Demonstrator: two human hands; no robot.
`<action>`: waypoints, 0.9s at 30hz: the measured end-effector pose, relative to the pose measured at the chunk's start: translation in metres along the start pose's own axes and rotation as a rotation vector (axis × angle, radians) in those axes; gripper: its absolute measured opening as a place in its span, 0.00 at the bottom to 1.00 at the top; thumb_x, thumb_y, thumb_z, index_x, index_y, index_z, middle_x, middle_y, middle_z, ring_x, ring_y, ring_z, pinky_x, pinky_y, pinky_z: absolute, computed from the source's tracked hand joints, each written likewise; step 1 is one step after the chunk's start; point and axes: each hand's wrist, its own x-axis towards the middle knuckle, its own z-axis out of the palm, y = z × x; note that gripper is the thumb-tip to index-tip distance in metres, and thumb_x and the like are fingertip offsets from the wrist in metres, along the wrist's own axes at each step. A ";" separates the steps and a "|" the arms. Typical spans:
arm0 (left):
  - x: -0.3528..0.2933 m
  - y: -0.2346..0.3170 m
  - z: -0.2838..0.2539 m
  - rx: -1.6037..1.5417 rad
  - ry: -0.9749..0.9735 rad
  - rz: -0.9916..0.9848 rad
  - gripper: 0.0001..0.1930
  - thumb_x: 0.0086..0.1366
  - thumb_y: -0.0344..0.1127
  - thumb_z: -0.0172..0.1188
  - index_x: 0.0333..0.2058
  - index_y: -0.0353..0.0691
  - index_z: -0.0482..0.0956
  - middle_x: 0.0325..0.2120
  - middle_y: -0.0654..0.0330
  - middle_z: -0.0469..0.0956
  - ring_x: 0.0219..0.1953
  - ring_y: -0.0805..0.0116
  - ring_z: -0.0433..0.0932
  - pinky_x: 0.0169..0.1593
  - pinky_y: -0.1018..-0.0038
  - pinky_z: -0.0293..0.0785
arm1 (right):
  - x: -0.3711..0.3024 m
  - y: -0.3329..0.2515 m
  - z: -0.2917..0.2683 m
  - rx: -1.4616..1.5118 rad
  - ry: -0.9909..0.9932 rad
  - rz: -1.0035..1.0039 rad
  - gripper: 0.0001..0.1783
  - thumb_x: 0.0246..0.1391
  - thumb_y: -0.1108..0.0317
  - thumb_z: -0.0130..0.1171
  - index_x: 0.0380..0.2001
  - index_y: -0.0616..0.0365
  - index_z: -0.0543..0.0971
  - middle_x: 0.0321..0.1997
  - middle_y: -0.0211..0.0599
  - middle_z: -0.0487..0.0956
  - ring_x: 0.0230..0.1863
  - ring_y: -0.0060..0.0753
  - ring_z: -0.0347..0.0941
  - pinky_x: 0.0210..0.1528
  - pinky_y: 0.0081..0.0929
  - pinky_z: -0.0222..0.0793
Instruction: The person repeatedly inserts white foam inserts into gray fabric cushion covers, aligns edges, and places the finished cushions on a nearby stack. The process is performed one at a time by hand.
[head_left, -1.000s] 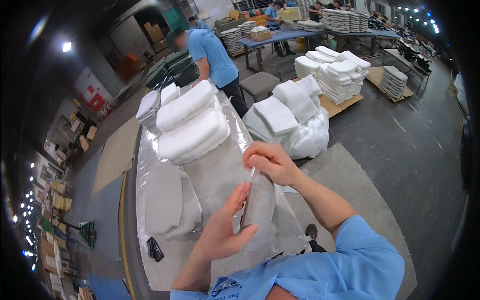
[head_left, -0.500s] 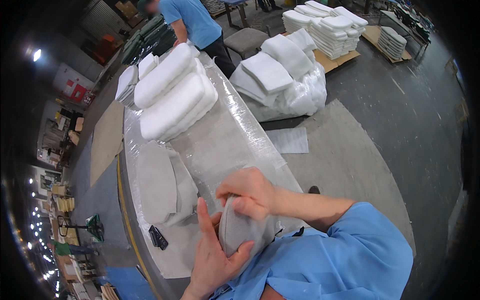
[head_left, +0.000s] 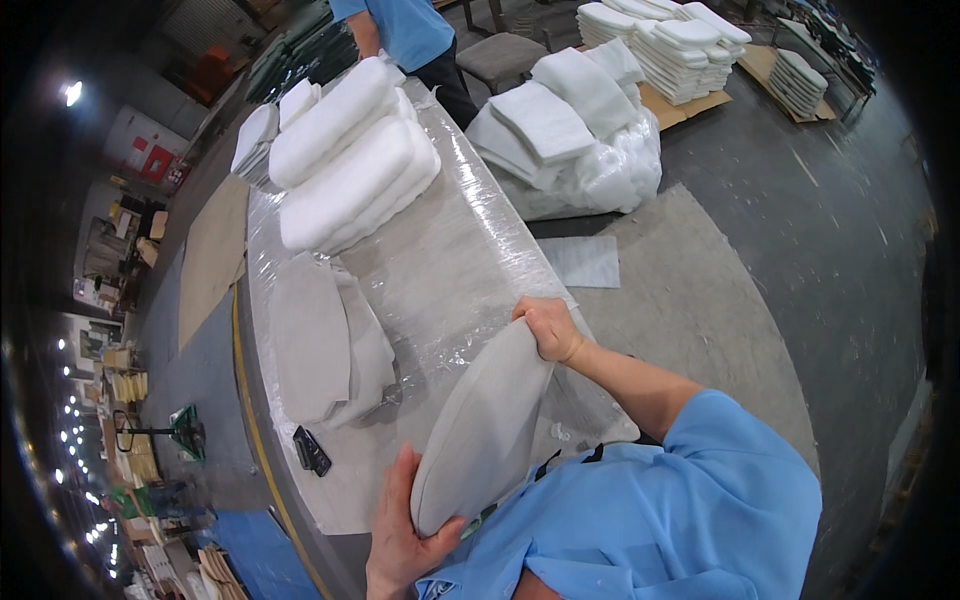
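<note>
A grey fabric cushion (head_left: 485,430) with a seam along its edge is held up on a slant between my hands, close to my body. My right hand (head_left: 550,330) is closed in a fist round its upper corner. My left hand (head_left: 402,535) holds the lower end, thumb on the near side and fingers along the other. Left of the cushion, a small pile of flat grey fabric pieces (head_left: 312,345) lies on the table (head_left: 440,250). By the pile's near end is a small black object (head_left: 311,452), its kind uncertain.
Thick white wadding pads (head_left: 350,190) are stacked at the table's far end, near a person (head_left: 410,35) in blue. Right of the table stands a plastic bag (head_left: 610,165) topped with white pads. More white stacks (head_left: 670,60) sit on cardboard farther back.
My right hand has moved up and away from my left, from the cushion's folded top to its far corner. The cushion now stretches out longer and flatter between both hands.
</note>
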 end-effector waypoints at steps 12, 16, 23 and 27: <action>-0.115 -0.063 0.078 -0.261 0.669 -0.111 0.48 0.67 0.52 0.65 0.74 0.29 0.51 0.65 0.44 0.69 0.63 0.52 0.73 0.67 0.59 0.67 | -0.035 0.056 0.063 0.236 0.134 0.672 0.29 0.72 0.47 0.46 0.37 0.66 0.81 0.35 0.50 0.83 0.40 0.36 0.79 0.48 0.38 0.71; -0.126 -0.063 0.097 0.216 0.857 -0.574 0.32 0.75 0.43 0.53 0.72 0.32 0.61 0.71 0.38 0.61 0.74 0.45 0.57 0.76 0.59 0.50 | -0.061 0.049 0.071 0.092 -0.132 0.704 0.28 0.72 0.46 0.48 0.50 0.62 0.82 0.45 0.54 0.85 0.50 0.45 0.80 0.56 0.37 0.71; -0.172 -0.119 0.178 -0.915 0.984 -0.956 0.32 0.76 0.42 0.58 0.72 0.34 0.61 0.70 0.43 0.63 0.68 0.53 0.65 0.69 0.61 0.63 | -0.012 0.024 0.026 -0.040 -0.978 0.810 0.30 0.67 0.48 0.58 0.67 0.49 0.74 0.67 0.40 0.76 0.66 0.41 0.71 0.64 0.46 0.68; -0.150 -0.130 0.227 -1.260 0.359 -1.065 0.31 0.76 0.44 0.57 0.70 0.33 0.63 0.67 0.44 0.66 0.65 0.53 0.68 0.67 0.62 0.65 | 0.068 0.010 -0.003 0.460 -0.972 0.905 0.26 0.73 0.44 0.49 0.64 0.44 0.77 0.60 0.28 0.78 0.61 0.27 0.71 0.64 0.35 0.66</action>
